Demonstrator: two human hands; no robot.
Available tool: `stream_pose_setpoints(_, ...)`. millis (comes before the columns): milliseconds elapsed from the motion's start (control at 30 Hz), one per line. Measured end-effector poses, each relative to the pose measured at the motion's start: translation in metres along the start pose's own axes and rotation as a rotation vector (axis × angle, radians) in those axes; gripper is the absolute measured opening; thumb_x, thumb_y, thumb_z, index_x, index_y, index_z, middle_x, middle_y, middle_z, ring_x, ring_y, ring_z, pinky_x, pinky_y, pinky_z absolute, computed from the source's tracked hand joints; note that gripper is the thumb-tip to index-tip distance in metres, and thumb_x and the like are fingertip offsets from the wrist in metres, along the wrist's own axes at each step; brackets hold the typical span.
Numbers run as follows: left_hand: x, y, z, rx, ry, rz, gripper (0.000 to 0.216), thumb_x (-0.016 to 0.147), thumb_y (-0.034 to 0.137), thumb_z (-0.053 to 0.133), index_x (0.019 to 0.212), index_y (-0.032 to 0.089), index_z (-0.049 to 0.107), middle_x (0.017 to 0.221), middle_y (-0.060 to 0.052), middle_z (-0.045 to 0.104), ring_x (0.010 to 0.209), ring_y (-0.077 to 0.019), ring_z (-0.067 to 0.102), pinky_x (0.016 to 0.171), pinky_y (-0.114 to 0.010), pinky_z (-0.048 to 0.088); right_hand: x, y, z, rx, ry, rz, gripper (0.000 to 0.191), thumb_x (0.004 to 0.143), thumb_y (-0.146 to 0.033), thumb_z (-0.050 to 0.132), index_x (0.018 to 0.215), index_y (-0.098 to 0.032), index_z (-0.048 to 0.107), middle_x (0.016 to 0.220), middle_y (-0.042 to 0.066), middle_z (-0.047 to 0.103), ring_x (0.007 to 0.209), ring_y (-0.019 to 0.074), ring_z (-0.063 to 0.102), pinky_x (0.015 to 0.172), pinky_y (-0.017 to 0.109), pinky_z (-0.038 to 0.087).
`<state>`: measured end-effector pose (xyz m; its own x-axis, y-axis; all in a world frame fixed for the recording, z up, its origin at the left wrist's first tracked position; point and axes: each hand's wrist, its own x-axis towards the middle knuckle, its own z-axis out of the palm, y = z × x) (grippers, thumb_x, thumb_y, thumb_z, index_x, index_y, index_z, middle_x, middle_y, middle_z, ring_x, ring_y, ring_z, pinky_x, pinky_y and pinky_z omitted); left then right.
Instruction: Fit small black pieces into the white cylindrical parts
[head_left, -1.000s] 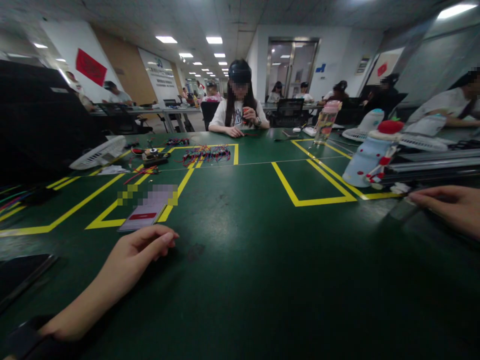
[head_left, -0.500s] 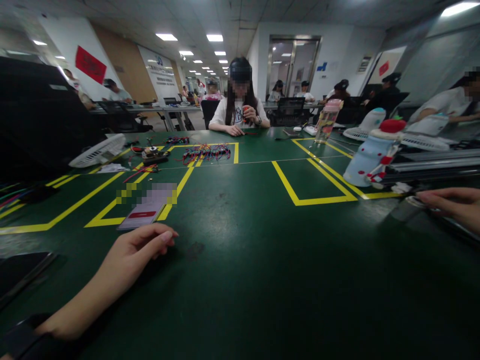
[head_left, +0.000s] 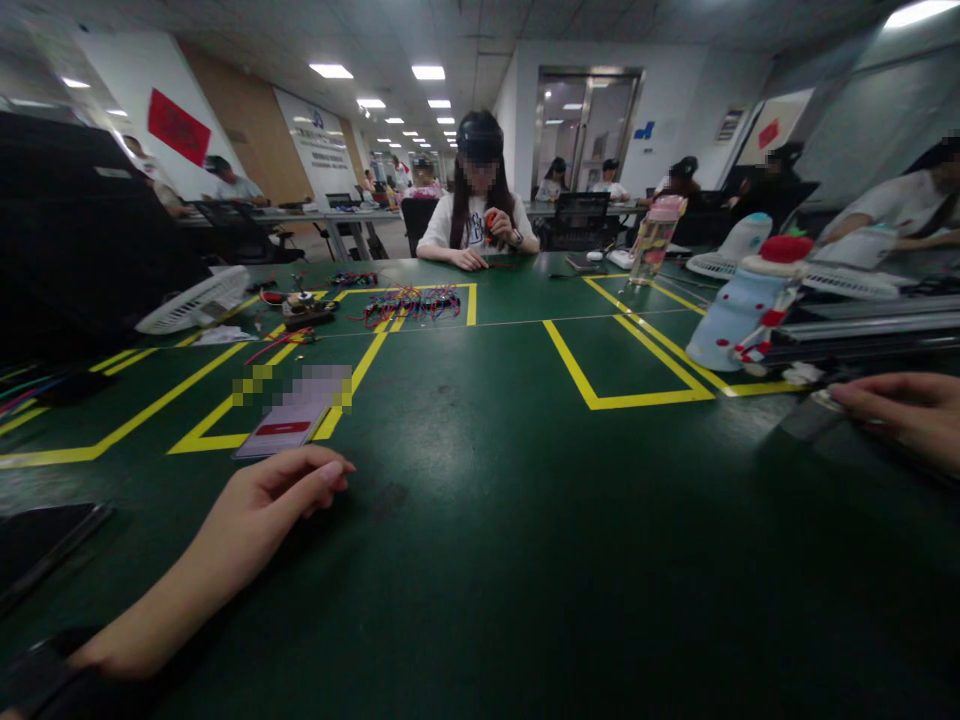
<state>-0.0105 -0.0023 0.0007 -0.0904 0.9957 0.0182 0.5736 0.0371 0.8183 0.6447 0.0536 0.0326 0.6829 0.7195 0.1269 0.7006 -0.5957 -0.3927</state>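
Observation:
My left hand [head_left: 289, 510] rests on the green table with its fingers loosely curled and the thumb near the index finger. Nothing shows between them. Just beyond its knuckles lies a smartphone [head_left: 292, 420] with a lit screen and a red bar. At the right edge, my right hand [head_left: 904, 410] is partly cut off by the frame. Its thumb and fingers close on the upper edge of a small translucent grey object [head_left: 808, 418], whose kind I cannot make out. A blue bottle [head_left: 731, 320] with a red top stands beyond that hand.
Yellow tape [head_left: 652, 403] marks rectangles on the green table [head_left: 480, 580]. Tangled wires [head_left: 412, 305], a white fan [head_left: 199, 300] and a dark flat device [head_left: 45, 545] lie on the left. A pink-lidded bottle [head_left: 656, 240] stands far right. A co-worker [head_left: 480, 215] sits opposite.
The grey object at my right fingertips looks slightly turned, and that hand has shifted a little. My left hand has stayed in place.

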Motion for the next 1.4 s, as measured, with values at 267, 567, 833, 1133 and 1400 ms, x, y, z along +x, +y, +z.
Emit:
stream_pose_setpoints(267,0.001,-0.004,-0.001,0.007,-0.011,0.015,0.028,0.082,0.046,0.059,0.091,0.021,0.069,0.079,-0.002,0.068,0.066,-0.0172,0.059,0.06,-0.028,0.048,-0.009,0.004,0.007,0.305,-0.138,-0.089,0.052,0.063,-0.049,0.072,0.112,-0.03,0.069,0.108,0.007,0.067,0.085,0.0225,0.061,0.077,0.038,0.045)
stream_pose_setpoints(567,0.0,0.001,-0.001,0.005,-0.005,0.015,0.027,0.08,0.045,0.06,0.089,0.021,0.069,0.077,-0.002,0.068,0.065,-0.0177,0.059,0.059,-0.028,0.049,-0.007,0.007,0.011,-0.095,0.07,-0.094,0.053,0.072,-0.065,0.063,0.109,-0.028,0.07,0.092,0.009,0.066,0.072,0.0198,0.052,0.066,0.035,0.039)
stream_pose_setpoints(833,-0.004,0.01,0.001,0.019,0.011,-0.008,0.023,0.08,0.042,0.061,0.087,0.022,0.071,0.077,-0.002,0.07,0.066,-0.0183,0.06,0.061,-0.028,0.048,-0.03,-0.014,0.007,0.075,-0.017,-0.143,0.057,0.059,-0.056,0.076,0.103,-0.021,0.065,0.099,0.012,0.064,0.075,0.0208,0.055,0.067,0.035,0.04)
stream_pose_setpoints(1133,-0.005,0.01,-0.001,0.04,-0.026,-0.005,0.023,0.084,0.041,0.059,0.09,0.021,0.069,0.08,-0.001,0.069,0.068,-0.0174,0.059,0.063,-0.027,0.047,-0.024,-0.002,0.029,-0.005,0.094,-0.307,0.068,0.062,-0.062,0.069,0.109,-0.014,0.058,0.103,0.014,0.057,0.082,0.0201,0.052,0.066,0.032,0.038)
stream_pose_setpoints(1400,-0.001,0.009,0.004,0.027,0.008,-0.009,0.026,0.082,0.044,0.06,0.088,0.021,0.07,0.077,-0.001,0.068,0.067,-0.0185,0.058,0.062,-0.028,0.046,-0.09,-0.054,0.034,0.365,0.138,-0.653,0.058,0.069,-0.049,0.072,0.113,-0.014,0.057,0.113,0.013,0.061,0.094,0.0219,0.061,0.079,0.034,0.05)
